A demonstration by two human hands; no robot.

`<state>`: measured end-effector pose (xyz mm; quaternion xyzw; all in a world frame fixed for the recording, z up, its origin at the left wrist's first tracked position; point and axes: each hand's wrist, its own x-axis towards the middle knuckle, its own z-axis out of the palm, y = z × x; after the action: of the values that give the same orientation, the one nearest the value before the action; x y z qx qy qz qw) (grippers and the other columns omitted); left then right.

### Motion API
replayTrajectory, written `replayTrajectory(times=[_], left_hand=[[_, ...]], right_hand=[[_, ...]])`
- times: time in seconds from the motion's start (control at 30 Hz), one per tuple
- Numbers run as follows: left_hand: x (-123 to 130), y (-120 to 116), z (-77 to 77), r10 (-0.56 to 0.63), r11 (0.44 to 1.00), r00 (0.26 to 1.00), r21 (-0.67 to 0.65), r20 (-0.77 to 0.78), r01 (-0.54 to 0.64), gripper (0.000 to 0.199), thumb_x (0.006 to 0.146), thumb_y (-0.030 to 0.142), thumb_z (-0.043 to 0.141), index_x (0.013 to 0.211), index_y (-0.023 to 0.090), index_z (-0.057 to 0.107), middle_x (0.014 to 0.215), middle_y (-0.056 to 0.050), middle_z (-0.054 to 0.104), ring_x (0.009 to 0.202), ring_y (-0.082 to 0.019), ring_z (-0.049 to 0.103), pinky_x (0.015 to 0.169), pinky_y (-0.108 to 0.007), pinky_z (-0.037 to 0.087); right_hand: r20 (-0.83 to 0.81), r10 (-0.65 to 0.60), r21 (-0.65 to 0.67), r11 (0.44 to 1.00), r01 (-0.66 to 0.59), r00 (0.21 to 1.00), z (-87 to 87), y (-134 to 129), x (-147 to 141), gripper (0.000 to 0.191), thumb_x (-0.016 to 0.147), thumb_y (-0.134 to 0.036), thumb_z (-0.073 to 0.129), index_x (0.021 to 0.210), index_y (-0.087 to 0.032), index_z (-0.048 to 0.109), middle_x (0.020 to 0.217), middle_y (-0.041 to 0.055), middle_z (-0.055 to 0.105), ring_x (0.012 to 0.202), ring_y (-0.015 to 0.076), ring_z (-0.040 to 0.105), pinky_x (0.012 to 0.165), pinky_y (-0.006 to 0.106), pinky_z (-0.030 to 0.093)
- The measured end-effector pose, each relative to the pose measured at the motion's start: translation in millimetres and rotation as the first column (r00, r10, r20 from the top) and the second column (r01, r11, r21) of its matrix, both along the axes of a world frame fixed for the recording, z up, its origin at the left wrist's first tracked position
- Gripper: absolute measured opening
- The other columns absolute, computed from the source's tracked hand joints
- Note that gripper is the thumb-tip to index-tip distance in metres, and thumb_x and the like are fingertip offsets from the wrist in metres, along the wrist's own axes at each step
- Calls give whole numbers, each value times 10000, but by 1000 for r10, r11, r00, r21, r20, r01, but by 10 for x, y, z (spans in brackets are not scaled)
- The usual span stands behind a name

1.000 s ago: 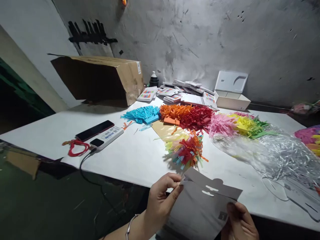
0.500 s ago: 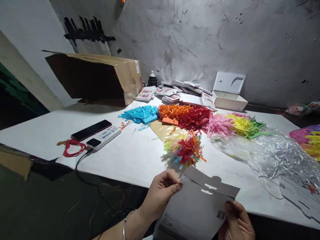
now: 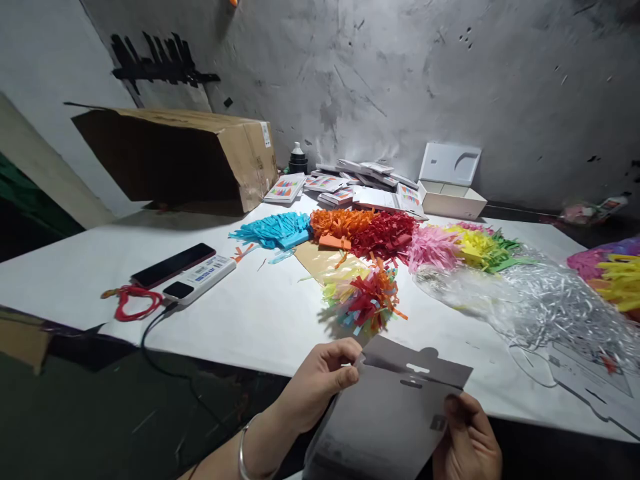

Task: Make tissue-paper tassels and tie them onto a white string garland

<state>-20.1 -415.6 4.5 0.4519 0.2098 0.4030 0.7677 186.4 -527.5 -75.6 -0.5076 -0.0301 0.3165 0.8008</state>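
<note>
Over the table's front edge I hold a grey packaging box [image 3: 380, 420] with a fold-up hanging flap at its top. Two hang slots show, one in the flap and one in the panel beneath. My left hand [image 3: 327, 380] pinches the upper left corner between thumb and fingers. On the right edge, my right hand [image 3: 467, 433] grips with its thumb in front. The box's lower end runs out of view, and whatever is inside is hidden. Just beyond it lies a bunch of mixed-colour paper tassels [image 3: 370, 297].
Blue [image 3: 275, 230], orange [image 3: 340, 225], red [image 3: 387, 233] and pink tassels [image 3: 434, 248] lie across the white table [image 3: 255, 313]. Silver tassels [image 3: 555, 300] lie right. Behind are printed boxes [image 3: 373, 177] and an open carton [image 3: 245, 160]. A phone [image 3: 173, 263] and power bank [image 3: 200, 280] lie left.
The whole view has shifted slightly, so most things appear a little further left. Both hands keep their hold on the box, whose front looks darker now.
</note>
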Motion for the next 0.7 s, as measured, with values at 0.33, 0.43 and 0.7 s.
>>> replayTrajectory(times=[0.33,0.43,0.7], left_hand=[[23,28,8,68,998,996,14,-63,-68,373,704,450,862,602,148,669,674,19,450,652,-120,364,627,-259,262],[18,40,25,6,1000,998,-29,-60,-8,371,647,456,895,645,152,683,689,13,475,672,-132,391,638,-261,276],[23,48,50,66,997,992,53,-103,-61,443,703,497,845,593,150,591,671,16,434,658,-130,366,632,-261,283]], right_hand=[[46,39,7,999,-39,998,70,38,-31,417,554,-343,952,838,-182,693,730,4,760,596,149,708,576,231,591],[99,93,17,995,-96,991,82,35,-31,374,607,-381,924,833,-188,698,741,10,761,608,155,710,579,241,590],[16,104,70,992,-105,994,155,32,-45,376,542,-330,959,795,-184,722,735,20,766,612,159,717,580,238,593]])
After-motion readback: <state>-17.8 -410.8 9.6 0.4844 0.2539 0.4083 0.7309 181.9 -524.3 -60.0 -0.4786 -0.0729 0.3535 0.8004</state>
